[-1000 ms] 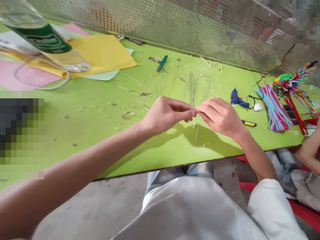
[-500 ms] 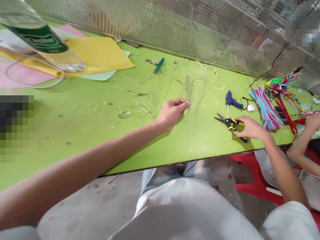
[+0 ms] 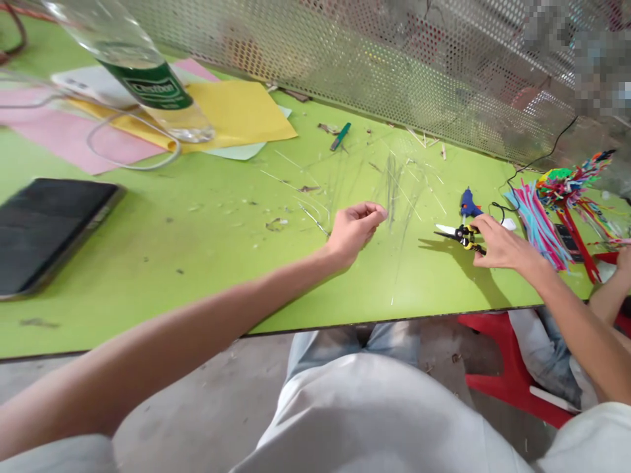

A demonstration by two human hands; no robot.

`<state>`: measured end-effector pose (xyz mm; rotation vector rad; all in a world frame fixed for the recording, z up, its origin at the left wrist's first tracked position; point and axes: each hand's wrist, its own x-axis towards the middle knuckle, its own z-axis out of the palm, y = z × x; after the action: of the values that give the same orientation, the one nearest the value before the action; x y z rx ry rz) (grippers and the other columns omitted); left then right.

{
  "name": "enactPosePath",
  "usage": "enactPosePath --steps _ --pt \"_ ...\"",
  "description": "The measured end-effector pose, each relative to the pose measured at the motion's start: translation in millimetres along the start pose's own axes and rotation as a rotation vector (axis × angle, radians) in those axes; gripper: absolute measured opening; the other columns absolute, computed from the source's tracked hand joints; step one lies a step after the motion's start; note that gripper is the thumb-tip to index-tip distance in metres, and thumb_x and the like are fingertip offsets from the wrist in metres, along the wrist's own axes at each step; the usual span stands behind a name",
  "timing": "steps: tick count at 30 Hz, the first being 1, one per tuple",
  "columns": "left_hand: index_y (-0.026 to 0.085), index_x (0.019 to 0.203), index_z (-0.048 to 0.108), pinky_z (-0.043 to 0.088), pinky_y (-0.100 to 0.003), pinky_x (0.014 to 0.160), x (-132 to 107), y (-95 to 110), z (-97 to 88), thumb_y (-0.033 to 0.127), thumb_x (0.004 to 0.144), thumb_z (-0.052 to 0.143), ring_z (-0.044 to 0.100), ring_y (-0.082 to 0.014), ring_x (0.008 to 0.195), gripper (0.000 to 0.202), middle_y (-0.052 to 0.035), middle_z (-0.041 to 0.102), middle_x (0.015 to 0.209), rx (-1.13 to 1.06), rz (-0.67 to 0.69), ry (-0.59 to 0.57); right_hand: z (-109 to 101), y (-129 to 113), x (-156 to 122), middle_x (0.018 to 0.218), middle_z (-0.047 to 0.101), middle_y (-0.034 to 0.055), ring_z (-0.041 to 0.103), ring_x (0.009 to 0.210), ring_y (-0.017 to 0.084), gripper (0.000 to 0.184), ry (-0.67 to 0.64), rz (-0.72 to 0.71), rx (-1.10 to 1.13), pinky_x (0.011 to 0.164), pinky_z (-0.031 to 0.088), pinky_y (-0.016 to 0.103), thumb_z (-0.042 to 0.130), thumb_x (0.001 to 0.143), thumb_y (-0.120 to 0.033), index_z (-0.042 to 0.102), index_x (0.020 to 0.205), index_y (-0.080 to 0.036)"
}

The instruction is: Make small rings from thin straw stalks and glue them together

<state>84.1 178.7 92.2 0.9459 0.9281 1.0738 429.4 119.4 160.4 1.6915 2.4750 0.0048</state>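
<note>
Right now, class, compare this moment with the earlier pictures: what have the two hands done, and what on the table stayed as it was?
The hands, pinched together fingertip to fingertip earlier, have parted. The right hand has moved rightward to the yellow-handled snips, its fingers by their handles, and the snips have turned a little. The left hand stays curled over the green table, nothing visible in it. The blue glue gun and pipe cleaners stayed put.
</note>
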Motion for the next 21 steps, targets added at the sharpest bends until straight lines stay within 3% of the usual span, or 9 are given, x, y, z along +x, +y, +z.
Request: enactPosePath --steps 4,9,15,21 --pt "0.02 0.081 0.067 0.016 -0.022 0.042 -3 -1 3.3 0.035 0.066 0.087 0.029 -0.0063 0.043 0.03 0.0089 0.044 0.052 -0.066 -0.001 -0.006 7 -32 18 0.139 0.063 0.0177 0.07 0.123 0.034 0.069 0.155 -0.04 0.31 0.111 0.06 0.05 0.073 0.074 -0.025 0.054 0.14 -0.018" --pt "0.019 0.079 0.066 0.02 -0.021 0.042 -9 2 7.8 0.028 0.073 0.085 0.034 -0.0055 0.045 0.022 0.0085 0.047 0.055 -0.202 0.034 0.048 13 -72 49 0.131 0.07 0.0183 0.072 0.12 0.036 0.067 0.169 -0.066 0.523 0.109 0.061 0.055 0.075 0.068 -0.027 0.062 0.133 -0.015" --pt "0.019 0.078 0.068 0.023 -0.021 0.043 -9 4 6.3 0.028 0.074 0.086 0.036 -0.0056 0.045 0.021 0.0082 0.049 0.054 -0.273 0.144 0.119 6 -75 67 0.125 0.077 0.0131 0.076 0.115 0.031 0.06 0.078 -0.031 0.826 0.106 0.065 0.051 0.077 0.066 -0.028 0.069 0.125 -0.017" --pt "0.018 0.078 0.071 0.027 -0.023 0.045 -7 1 7.4 0.036 0.069 0.092 0.038 -0.0057 0.047 0.029 0.0058 0.056 0.059 -0.183 0.259 0.124 4 -85 64 0.123 0.078 0.012 0.076 0.115 0.031 0.055 -0.01 -0.058 0.916 0.102 0.066 0.049 0.075 0.068 -0.028 0.071 0.121 -0.02"
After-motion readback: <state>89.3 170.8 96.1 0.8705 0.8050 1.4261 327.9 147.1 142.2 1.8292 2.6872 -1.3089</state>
